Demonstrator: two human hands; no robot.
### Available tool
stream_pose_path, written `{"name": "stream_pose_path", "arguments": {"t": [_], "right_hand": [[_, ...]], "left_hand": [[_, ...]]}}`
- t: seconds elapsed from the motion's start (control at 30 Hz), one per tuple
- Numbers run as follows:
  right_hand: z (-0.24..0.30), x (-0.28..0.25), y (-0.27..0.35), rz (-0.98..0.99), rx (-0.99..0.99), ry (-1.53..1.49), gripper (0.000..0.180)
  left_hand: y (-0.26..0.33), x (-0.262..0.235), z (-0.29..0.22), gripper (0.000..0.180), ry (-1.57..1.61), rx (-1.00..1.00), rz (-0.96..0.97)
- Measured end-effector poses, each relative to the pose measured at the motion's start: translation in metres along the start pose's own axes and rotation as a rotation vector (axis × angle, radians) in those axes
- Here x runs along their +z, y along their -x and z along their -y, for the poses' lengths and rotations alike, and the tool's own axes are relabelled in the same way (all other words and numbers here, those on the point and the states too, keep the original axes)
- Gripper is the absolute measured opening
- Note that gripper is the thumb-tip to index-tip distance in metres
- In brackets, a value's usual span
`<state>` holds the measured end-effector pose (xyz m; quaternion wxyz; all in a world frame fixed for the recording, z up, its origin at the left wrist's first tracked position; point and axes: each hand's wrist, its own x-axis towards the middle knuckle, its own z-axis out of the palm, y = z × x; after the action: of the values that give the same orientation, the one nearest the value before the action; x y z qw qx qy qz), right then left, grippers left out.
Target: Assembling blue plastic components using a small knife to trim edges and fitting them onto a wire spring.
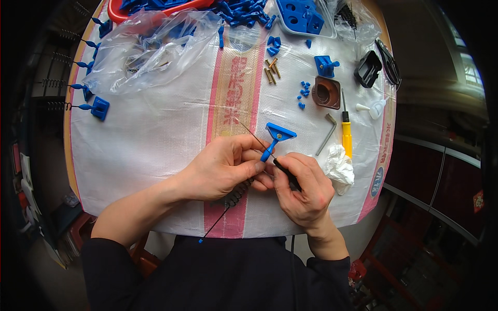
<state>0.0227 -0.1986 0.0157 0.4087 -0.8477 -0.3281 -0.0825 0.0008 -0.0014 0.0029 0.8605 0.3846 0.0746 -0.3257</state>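
Note:
Near the table's front edge, my left hand (220, 168) pinches the narrow stem of a blue plastic bracket (279, 133). The bracket's flat base points away from me, and a brass-coloured screw head shows in it. Below my fingers runs a black coiled spring wire (236, 194), ending in a small blue tip (201, 240); how it joins the stem is hidden. My right hand (306, 189) is closed round the black handle of a thin pointed tool (282, 168). Its slender shaft crosses by the blue stem, toward the upper left.
Finished-looking blue brackets with springs (100, 108) line the left edge. A plastic bag (155, 57) and red basin (120, 16) lie behind. Brass screws (272, 70), a brown cup (327, 93), a hex key (327, 135), a yellow screwdriver (347, 137) and crumpled tissue (340, 168) are rightward.

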Motion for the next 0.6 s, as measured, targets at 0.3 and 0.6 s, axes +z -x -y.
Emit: {"name": "stream_pose_path", "arguments": {"t": [0.3,0.6], "right_hand": [[-0.0006,0.0008,0.002,0.023,-0.01,0.01,0.024],[-0.0018,0.0007,0.0017,0.008,-0.012,0.015,0.024]], "left_hand": [[-0.0012,-0.0016,0.0019,0.029,-0.021,0.006,0.017],[-0.0008,-0.0011,0.0015,0.029,-0.009,0.0,0.016]]}}
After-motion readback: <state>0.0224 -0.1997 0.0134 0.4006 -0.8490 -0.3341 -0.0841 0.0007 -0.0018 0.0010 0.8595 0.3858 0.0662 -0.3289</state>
